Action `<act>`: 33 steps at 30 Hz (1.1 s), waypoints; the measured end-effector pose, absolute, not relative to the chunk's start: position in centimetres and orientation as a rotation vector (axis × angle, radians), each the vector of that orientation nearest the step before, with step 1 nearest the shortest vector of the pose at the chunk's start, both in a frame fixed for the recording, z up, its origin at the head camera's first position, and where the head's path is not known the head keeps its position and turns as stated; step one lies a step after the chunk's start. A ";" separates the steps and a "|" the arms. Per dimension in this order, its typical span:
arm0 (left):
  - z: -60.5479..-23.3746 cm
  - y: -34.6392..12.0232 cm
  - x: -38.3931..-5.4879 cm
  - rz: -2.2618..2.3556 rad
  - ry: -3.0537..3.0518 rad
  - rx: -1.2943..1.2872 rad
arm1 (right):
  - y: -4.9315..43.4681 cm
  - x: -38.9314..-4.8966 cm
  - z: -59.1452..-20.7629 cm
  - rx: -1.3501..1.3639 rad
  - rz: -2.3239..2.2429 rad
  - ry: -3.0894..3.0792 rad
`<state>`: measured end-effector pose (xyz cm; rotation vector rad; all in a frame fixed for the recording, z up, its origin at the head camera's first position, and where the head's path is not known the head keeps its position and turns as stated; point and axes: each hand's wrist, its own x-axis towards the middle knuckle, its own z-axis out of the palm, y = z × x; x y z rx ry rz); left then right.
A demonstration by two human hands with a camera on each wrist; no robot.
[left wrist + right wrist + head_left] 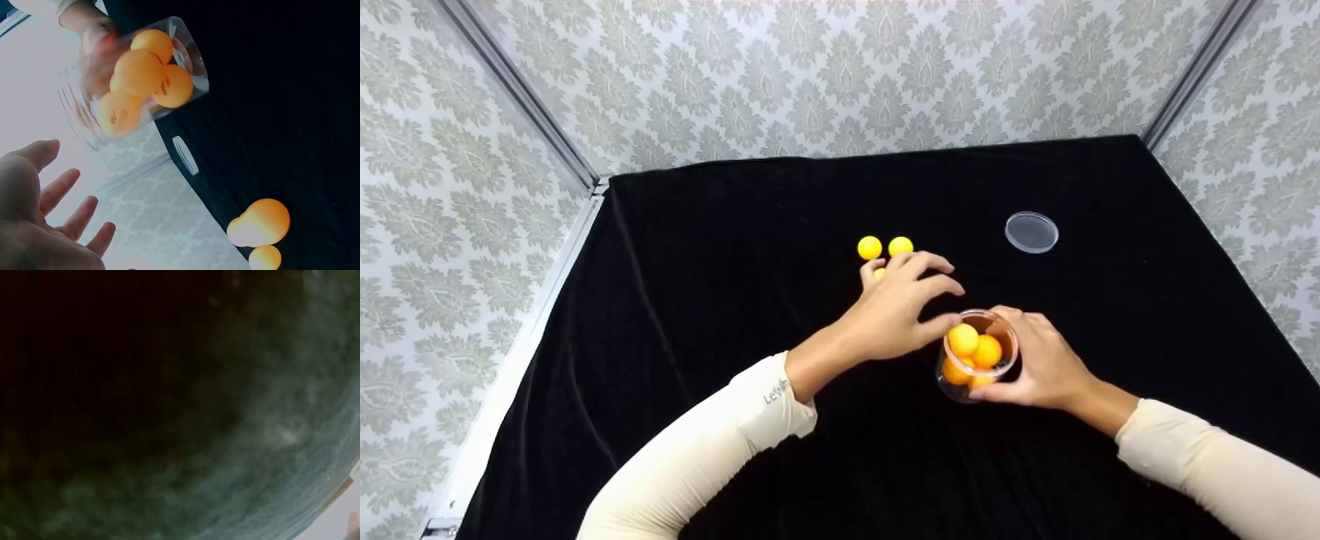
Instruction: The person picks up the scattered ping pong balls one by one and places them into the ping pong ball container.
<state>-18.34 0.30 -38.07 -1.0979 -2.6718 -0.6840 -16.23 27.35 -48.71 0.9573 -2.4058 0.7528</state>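
My right hand [1046,367] grips a clear plastic jar [1003,328] round its side, thumb at the front. Several orange ping-pong balls [988,351] lie inside it, and its mouth is uncovered. My left hand [896,311] hovers left of the jar with fingers spread and nothing held, its thumb near the rim in the head view. Just beyond the left hand are three loose ping-pong balls [869,247] on the black cloth, one partly hidden by the fingers. In the left wrist view the jar appears tilted, with printing on some balls [173,87].
A round clear lid [1031,232] lies on the black cloth [735,247], beyond the jar to the right. Patterned wall panels [810,75] surround the table at the back and sides. Dark blur fills most of the right wrist view.
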 end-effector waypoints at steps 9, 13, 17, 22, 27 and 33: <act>-38.7 -1.9 -20.4 -0.719 -2.736 -0.949 | 27.3 -16.3 -48.7 0.962 0.756 -2.400; -39.2 -2.8 -21.2 -0.711 -2.772 -0.884 | 27.3 -16.2 -48.7 0.958 0.757 -2.402; -39.9 -3.7 -21.9 -0.703 -2.821 -0.809 | 27.2 -16.2 -48.8 0.958 0.763 -2.400; -40.9 -4.9 -22.8 -0.675 -2.854 -0.714 | 27.2 -16.1 -48.7 0.951 0.770 -2.412; -41.6 -5.7 -23.6 -0.669 -2.865 -0.670 | 27.3 -16.1 -48.7 0.945 0.776 -2.415; -42.6 -6.4 -24.3 -0.680 -2.912 -0.615 | 27.3 -16.2 -48.8 0.949 0.761 -2.407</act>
